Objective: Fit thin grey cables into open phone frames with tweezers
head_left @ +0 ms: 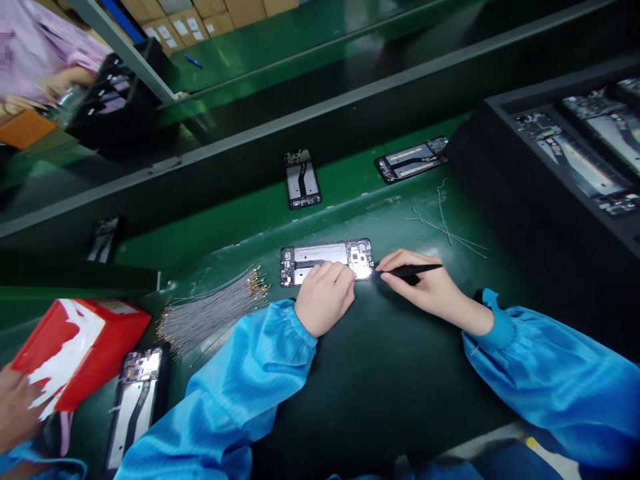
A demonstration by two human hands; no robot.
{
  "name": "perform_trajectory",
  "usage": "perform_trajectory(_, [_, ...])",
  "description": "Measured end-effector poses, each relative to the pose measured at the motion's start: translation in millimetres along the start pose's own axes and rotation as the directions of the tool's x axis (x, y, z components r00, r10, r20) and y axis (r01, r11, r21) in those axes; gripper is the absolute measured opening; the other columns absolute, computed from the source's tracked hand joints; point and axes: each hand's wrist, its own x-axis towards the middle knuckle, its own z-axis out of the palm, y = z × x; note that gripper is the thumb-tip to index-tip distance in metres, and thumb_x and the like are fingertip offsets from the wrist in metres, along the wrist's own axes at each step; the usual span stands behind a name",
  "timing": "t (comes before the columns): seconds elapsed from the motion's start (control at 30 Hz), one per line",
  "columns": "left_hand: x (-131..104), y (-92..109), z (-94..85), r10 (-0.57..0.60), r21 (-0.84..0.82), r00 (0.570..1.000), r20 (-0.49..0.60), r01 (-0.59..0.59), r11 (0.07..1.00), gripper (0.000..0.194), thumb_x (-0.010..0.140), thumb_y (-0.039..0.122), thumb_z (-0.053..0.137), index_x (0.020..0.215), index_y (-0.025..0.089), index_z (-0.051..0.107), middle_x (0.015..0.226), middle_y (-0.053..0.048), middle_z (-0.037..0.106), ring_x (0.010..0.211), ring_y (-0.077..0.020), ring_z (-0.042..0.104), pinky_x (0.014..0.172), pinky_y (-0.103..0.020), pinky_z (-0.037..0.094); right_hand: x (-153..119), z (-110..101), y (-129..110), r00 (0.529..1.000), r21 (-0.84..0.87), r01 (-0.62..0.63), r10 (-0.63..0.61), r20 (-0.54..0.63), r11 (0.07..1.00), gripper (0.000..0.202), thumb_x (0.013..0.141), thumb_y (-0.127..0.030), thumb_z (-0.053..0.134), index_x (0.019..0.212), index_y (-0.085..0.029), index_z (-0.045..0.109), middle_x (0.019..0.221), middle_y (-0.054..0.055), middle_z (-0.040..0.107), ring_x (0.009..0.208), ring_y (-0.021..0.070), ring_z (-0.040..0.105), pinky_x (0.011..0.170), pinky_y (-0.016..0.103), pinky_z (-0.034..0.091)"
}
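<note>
An opened phone (323, 252) lies lengthwise on the dark green mat, its circuit board showing at the right end. My left hand (327, 293) is closed at the phone's near edge, fingers curled and pressed on it; whether the fingertips pinch a small part is hidden. Black tweezers (411, 270) sit in my right hand (425, 287), which is closed around them. Their tips point left at the right corner of the board, and I cannot tell if they touch it. To the left of the phone is a bundle of thin grey cables (215, 313) with gold-coloured ends.
Loose grey cables (445, 223) lie at the right. More opened phones (302, 179) (413, 160) rest on the green strip behind. A black tray (500, 147) of phones stands right. At left, a co-worker's hand (17, 407) touches a red box (95, 340) beside another phone (135, 407).
</note>
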Motion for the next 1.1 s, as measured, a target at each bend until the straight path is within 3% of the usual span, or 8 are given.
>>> perform_trajectory(0.2, [0,0,-1.5,0.003,-0.002,1.000,0.005,-0.003,1.000,0.013,0.084,0.020,0.041,0.078,0.017,0.052,0.075,-0.003,0.052,0.074,-0.0173,0.046,0.067,-0.029,0.038,1,1,-9,0.985,-0.126,0.162,-0.151,0.088,0.979,0.007,0.080,-0.014,0.051,0.083,-0.020,0.053,0.083,0.004,0.061,0.077,0.0157,0.057,0.068,0.030,0.047])
perform_trajectory(0.37, [2,0,-1.5,-0.022,-0.044,1.000,0.006,0.022,0.999,0.013,0.085,0.019,0.041,0.079,0.017,0.052,0.075,-0.003,0.052,0.074,-0.0167,0.048,0.067,-0.027,0.040,16,-7,-12,0.986,-0.142,0.109,-0.088,0.145,0.984,0.008,0.081,-0.016,0.048,0.083,-0.019,0.055,0.087,0.005,0.060,0.081,0.0161,0.057,0.072,0.031,0.048])
perform_trajectory(0.53, [5,-2,0.4,-0.071,-0.104,0.997,-0.030,0.068,0.992,0.014,0.086,0.018,0.039,0.082,0.016,0.053,0.077,-0.003,0.054,0.075,-0.0161,0.050,0.068,-0.026,0.042,37,-10,-3,0.952,-0.284,0.212,-0.132,0.274,0.935,0.035,0.077,-0.010,0.044,0.110,-0.022,0.051,0.121,0.009,0.047,0.113,0.0224,0.045,0.092,0.041,0.041])
perform_trajectory(0.67, [6,-2,1.9,-0.096,-0.140,0.995,-0.033,0.091,0.986,0.013,0.086,0.018,0.041,0.088,0.017,0.054,0.080,-0.003,0.055,0.078,-0.0159,0.052,0.071,-0.026,0.043,43,-7,6,0.918,-0.382,0.256,-0.099,0.385,0.888,0.054,0.073,-0.017,0.053,0.125,-0.022,0.039,0.119,0.011,0.044,0.113,0.0259,0.042,0.092,0.044,0.041])
perform_trajectory(0.93, [6,-4,2.9,-0.098,-0.167,0.995,-0.034,0.091,0.982,0.018,0.086,0.018,0.041,0.097,0.017,0.056,0.082,-0.003,0.055,0.081,-0.0162,0.053,0.074,-0.027,0.044,44,-6,3,0.905,-0.388,0.253,-0.075,0.419,0.886,0.055,0.072,-0.015,0.053,0.125,-0.019,0.037,0.117,0.011,0.042,0.108,0.0246,0.044,0.089,0.040,0.042])
perform_trajectory(1.1, [0,-3,0.5,-0.013,-0.173,0.999,-0.050,0.005,0.985,0.022,0.086,0.018,0.039,0.097,0.018,0.058,0.077,-0.003,0.053,0.075,-0.0160,0.051,0.066,-0.027,0.043,44,-4,1,0.914,-0.373,0.222,-0.059,0.401,0.901,0.057,0.071,-0.014,0.052,0.125,-0.020,0.034,0.115,0.010,0.043,0.108,0.0254,0.044,0.088,0.041,0.042])
